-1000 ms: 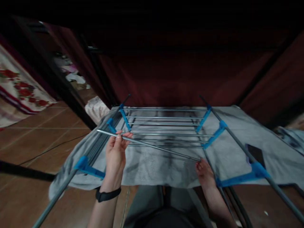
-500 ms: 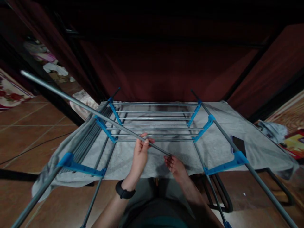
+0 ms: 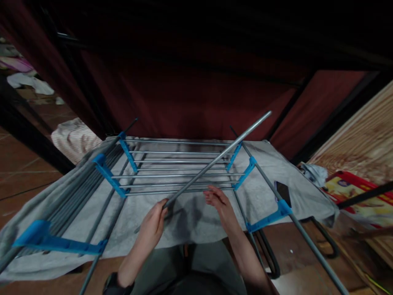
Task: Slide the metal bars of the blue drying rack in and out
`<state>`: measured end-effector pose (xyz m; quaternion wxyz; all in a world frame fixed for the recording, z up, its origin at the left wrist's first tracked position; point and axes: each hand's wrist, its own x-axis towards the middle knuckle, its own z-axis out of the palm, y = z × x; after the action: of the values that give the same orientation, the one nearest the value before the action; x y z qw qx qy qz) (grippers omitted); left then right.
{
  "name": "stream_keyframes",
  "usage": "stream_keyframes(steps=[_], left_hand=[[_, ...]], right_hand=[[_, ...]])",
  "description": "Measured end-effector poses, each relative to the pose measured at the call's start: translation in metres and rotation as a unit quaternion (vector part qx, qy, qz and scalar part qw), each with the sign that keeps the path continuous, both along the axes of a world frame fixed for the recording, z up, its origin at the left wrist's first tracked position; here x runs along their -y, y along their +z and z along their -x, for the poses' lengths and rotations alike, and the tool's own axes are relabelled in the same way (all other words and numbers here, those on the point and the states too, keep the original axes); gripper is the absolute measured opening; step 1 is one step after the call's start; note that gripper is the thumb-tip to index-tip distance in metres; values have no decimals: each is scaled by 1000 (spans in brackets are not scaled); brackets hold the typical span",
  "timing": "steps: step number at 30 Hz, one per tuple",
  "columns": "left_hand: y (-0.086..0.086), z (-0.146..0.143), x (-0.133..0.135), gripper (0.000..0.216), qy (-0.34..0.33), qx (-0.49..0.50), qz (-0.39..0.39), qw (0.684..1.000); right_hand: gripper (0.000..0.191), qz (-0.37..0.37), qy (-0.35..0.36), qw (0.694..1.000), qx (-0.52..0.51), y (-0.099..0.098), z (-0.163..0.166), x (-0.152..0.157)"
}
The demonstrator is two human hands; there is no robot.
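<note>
A loose grey metal rod (image 3: 211, 164) slants across the view, its far end raised up and to the right. My left hand (image 3: 152, 223), with a dark band at the wrist, is closed round the rod near its lower end. Off to the right, my right hand (image 3: 220, 203) is apart from the rod, fingers loosely spread and holding nothing. In front of both hands stands a drying rack frame with blue plastic brackets (image 3: 244, 176) and several crossbars fitted between the far brackets. The nearer right bracket (image 3: 270, 219) has no rod in it.
Several loose rods (image 3: 81, 188) lie along the left on a grey cloth (image 3: 196, 221). A phone (image 3: 283, 193) rests on the cloth at right. Farther right are a crumpled cloth (image 3: 315, 174) and a red and yellow package (image 3: 353, 192). A dark red curtain (image 3: 184, 98) hangs behind.
The rod has swung from pointing up-left to pointing up-right. My right hand has let go of its end, and my left hand has moved lower and to the left along with it.
</note>
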<state>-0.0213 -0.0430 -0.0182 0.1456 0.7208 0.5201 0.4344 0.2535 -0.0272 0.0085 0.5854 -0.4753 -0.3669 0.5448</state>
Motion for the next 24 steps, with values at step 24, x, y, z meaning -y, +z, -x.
stream_keyframes(steps=[24], left_hand=[[-53,76,-26,46,-18,-101,20,994]], right_hand=[[25,-5,-176,970,-169,14,-62,-28]])
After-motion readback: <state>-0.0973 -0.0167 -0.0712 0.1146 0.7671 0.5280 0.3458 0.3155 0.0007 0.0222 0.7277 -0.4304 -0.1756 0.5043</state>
